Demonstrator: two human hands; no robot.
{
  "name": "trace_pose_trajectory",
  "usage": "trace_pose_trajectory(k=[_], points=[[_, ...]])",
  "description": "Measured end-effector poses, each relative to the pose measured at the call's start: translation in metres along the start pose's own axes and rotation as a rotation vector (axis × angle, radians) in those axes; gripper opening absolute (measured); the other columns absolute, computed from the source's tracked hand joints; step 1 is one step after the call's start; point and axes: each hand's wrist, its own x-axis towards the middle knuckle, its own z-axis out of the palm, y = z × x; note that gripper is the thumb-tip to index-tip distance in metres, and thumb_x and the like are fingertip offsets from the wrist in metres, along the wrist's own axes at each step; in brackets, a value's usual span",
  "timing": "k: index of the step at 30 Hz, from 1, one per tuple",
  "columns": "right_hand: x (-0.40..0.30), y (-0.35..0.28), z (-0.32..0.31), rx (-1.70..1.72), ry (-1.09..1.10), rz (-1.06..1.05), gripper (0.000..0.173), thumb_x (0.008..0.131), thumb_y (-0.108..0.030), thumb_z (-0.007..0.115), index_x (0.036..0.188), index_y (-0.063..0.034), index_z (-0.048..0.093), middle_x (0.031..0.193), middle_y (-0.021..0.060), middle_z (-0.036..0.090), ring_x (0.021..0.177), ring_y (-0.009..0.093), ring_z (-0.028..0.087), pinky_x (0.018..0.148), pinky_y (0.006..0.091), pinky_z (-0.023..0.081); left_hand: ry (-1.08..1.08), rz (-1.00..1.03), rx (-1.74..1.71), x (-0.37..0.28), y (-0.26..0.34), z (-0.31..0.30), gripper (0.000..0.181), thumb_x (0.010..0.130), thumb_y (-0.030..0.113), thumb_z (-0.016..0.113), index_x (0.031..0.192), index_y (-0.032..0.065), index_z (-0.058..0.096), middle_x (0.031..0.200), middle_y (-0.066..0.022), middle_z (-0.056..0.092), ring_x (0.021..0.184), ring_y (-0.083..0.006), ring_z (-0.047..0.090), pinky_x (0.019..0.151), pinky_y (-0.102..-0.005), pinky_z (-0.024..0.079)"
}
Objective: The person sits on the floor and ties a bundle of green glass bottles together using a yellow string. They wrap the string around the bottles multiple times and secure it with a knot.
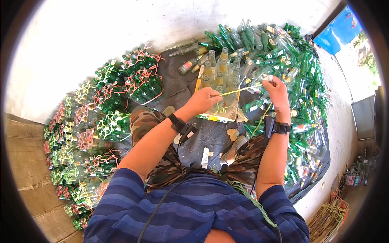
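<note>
A strip of yellow-green plastic strapping twine (240, 90) is stretched between my two hands. My left hand (206, 98) pinches one part of it between thumb and fingers. Further right and slightly higher, my right hand (276, 90) grips the twine, and its tail hangs down past my wrist. One right fingertip has a white wrap. Below and beyond the twine, a cluster of clear glass bottles (222, 68) stands upright on a flattened carton tray (232, 111). A loose tangle of the twine (223, 108) lies at the near side of the bottles.
Tied bundles of green and clear bottles (106, 94) crowd the left. Loose bottles (301, 82) are heaped along the right and back on a dark tarp (200, 145). A white wall (121, 24) stands behind. More twine (252, 197) hangs at my waist.
</note>
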Motion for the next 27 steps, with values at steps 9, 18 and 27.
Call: trace_pose_trajectory(k=[9,18,27], points=[[0.007,-0.009,0.008,0.586,-0.107,0.061,0.015,0.100,-0.016,0.066,0.109,-0.0041,0.068,0.078,-0.0063,0.059,0.051,0.000,0.032,0.046,0.0193,0.025,0.061,-0.202,-0.405,0.004,-0.007,-0.001,0.020,0.093,0.020,0.074,0.101,0.0024,0.072,0.080,0.0012,0.062,0.071,-0.0071,0.057,0.066,-0.0243,0.045],[0.013,-0.022,0.040,0.639,-0.397,0.048,0.022,0.098,-0.014,0.067,0.117,-0.0040,0.066,0.086,-0.0011,0.067,0.054,0.000,0.038,0.049,0.0178,0.029,0.248,-0.290,-0.449,0.008,-0.009,-0.035,0.018,0.096,0.024,0.069,0.095,0.0073,0.065,0.069,0.0042,0.057,0.059,-0.0068,0.052,0.053,-0.0232,0.041],[0.072,-0.049,0.026,0.468,-0.459,0.092,0.021,0.096,-0.015,0.068,0.115,-0.0051,0.066,0.084,-0.0028,0.065,0.054,0.000,0.038,0.047,0.0180,0.028,0.273,-0.458,-0.257,0.032,-0.032,-0.063,0.016,0.096,0.023,0.063,0.093,0.0078,0.062,0.077,-0.0004,0.060,0.064,-0.0118,0.060,0.051,-0.0270,0.044]])
